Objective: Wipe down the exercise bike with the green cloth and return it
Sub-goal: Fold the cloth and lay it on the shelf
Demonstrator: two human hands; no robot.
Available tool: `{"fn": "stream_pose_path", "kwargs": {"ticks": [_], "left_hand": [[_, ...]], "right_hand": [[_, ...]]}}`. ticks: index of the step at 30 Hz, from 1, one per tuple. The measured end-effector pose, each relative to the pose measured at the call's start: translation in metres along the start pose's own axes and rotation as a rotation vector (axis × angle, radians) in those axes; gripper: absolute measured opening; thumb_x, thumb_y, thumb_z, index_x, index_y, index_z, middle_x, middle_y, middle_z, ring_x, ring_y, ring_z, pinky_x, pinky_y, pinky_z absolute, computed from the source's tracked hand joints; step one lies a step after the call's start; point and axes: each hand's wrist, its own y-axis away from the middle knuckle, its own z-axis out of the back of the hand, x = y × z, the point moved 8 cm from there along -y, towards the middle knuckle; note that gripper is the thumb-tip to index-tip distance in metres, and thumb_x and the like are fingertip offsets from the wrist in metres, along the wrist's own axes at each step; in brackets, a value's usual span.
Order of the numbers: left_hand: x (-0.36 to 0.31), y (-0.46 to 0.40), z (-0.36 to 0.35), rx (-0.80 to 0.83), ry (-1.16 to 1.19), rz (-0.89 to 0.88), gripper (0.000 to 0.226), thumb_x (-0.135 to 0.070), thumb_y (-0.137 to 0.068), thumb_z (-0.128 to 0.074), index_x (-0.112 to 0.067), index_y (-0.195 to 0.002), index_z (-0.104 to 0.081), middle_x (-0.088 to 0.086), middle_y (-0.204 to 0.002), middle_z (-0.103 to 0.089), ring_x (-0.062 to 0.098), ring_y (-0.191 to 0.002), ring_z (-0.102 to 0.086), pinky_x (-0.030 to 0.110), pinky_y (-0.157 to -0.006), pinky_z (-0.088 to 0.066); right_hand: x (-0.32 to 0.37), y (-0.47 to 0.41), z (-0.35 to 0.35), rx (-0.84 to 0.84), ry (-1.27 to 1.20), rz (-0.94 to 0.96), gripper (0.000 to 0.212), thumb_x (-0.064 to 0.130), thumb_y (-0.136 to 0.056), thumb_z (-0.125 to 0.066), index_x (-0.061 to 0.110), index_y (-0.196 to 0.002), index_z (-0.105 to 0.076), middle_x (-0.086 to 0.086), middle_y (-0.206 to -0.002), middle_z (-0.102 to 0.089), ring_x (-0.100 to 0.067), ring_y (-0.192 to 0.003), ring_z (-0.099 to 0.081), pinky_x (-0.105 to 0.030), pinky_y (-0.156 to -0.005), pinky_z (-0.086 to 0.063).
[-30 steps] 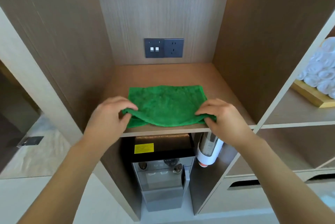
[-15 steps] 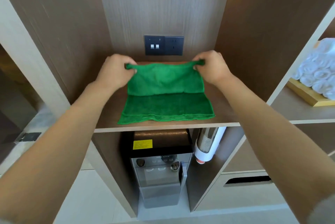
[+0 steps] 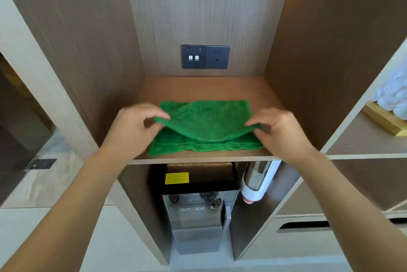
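On the wooden shelf (image 3: 204, 86) of the open cabinet niche lies the green cloth (image 3: 204, 126), near the front edge and below the wall socket plate (image 3: 205, 56). Its upper layer is lifted: the left hand (image 3: 136, 126) pinches the left corner between thumb and fingers, the right hand (image 3: 279, 128) pinches the right corner. Under the shelf stands a water dispenser (image 3: 198, 205).

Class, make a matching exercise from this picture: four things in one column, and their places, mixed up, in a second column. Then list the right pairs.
Things
1. green cloth
2. socket panel
3. cup dispenser
4. yellow label

Places
A. on the dark machine below the shelf
B. on the alcove's back wall
C. on the shelf, a corner pinched in each hand
D. beside the machine, on its right

Pairs: 1-C, 2-B, 3-D, 4-A
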Motion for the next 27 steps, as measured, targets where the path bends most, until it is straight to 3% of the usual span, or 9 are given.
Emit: {"fn": "stream_pose_path", "kwargs": {"ticks": [2, 6, 10, 13, 18, 21, 24, 27], "left_hand": [[0.001, 0.026, -0.015, 0.094, -0.019, -0.005, 0.034, 0.002, -0.082, -0.081, -0.024, -0.104, -0.083, -0.013, -0.110, -0.076, 0.011, -0.108, -0.070, 0.033, -0.107, -0.051], [0.018, 0.048, -0.015, 0.066, 0.016, 0.023, 0.027, -0.005, -0.086, -0.081, -0.025, -0.105, -0.083, -0.021, -0.114, -0.074, 0.000, -0.112, -0.067, 0.025, -0.108, -0.048], [0.018, 0.047, -0.005, 0.029, 0.027, -0.021, 0.011, -0.020, -0.092, -0.076, -0.022, -0.101, -0.082, -0.021, -0.113, -0.073, 0.004, -0.112, -0.068, 0.036, -0.105, -0.052], [0.011, 0.046, 0.002, 0.033, 0.036, -0.048, 0.015, -0.031, -0.089, -0.071, -0.021, -0.096, -0.080, -0.019, -0.114, -0.074, 0.006, -0.112, -0.068, 0.034, -0.102, -0.053], [0.011, 0.053, -0.005, 0.210, 0.124, 0.023, 0.024, -0.056, -0.084, -0.065, -0.034, -0.086, -0.076, -0.025, -0.120, -0.071, 0.001, -0.121, -0.063, 0.034, -0.101, -0.050], [0.002, 0.037, 0.004, 0.166, 0.090, 0.068, 0.036, -0.062, -0.089, -0.057, -0.033, -0.088, -0.079, -0.022, -0.116, -0.072, 0.001, -0.116, -0.063, 0.031, -0.094, -0.050], [-0.031, 0.000, -0.018, 0.168, -0.011, -0.095, 0.023, -0.037, -0.101, -0.059, -0.027, -0.113, -0.076, -0.014, -0.122, -0.073, 0.011, -0.118, -0.066, 0.042, -0.108, -0.050], [-0.047, -0.031, -0.068, 0.397, -0.085, -0.139, 0.039, -0.029, -0.106, -0.059, -0.030, -0.145, -0.061, -0.008, -0.153, -0.057, 0.014, -0.143, -0.049, 0.039, -0.126, -0.031]], "right_hand": [[0.000, 0.024, -0.009, 0.009, -0.015, 0.004, 0.034, -0.013, -0.077, -0.078, 0.013, -0.097, -0.083, 0.002, -0.101, -0.079, -0.020, -0.092, -0.073, -0.041, -0.087, -0.059], [-0.008, 0.038, -0.005, -0.037, -0.040, -0.019, 0.030, -0.013, -0.078, -0.077, 0.011, -0.096, -0.082, 0.002, -0.098, -0.077, -0.022, -0.091, -0.073, -0.046, -0.083, -0.061], [-0.013, 0.037, 0.009, -0.089, -0.034, -0.015, 0.027, -0.015, -0.072, -0.077, 0.007, -0.088, -0.079, 0.001, -0.092, -0.075, -0.025, -0.085, -0.072, -0.049, -0.077, -0.059], [-0.015, 0.038, 0.022, -0.145, -0.070, -0.035, 0.024, -0.015, -0.073, -0.073, 0.007, -0.085, -0.077, -0.001, -0.088, -0.072, -0.026, -0.083, -0.069, -0.046, -0.074, -0.057], [-0.010, 0.042, 0.006, 0.116, -0.064, -0.053, 0.031, -0.001, -0.062, -0.053, 0.018, -0.078, -0.071, 0.009, -0.087, -0.065, -0.023, -0.084, -0.061, -0.046, -0.072, -0.053], [0.001, 0.034, 0.015, 0.089, -0.034, -0.083, 0.038, 0.001, -0.061, -0.047, 0.020, -0.081, -0.073, 0.012, -0.090, -0.064, -0.022, -0.087, -0.059, -0.042, -0.076, -0.051], [0.032, 0.012, -0.001, 0.044, -0.076, -0.164, 0.032, 0.012, -0.081, -0.052, 0.016, -0.102, -0.076, 0.008, -0.100, -0.066, -0.017, -0.097, -0.060, -0.036, -0.086, -0.048], [0.051, -0.003, -0.060, 0.308, 0.168, -0.285, 0.048, 0.042, -0.107, -0.044, 0.019, -0.146, -0.057, -0.004, -0.141, -0.056, -0.030, -0.130, -0.053, -0.048, -0.106, -0.046]]}}
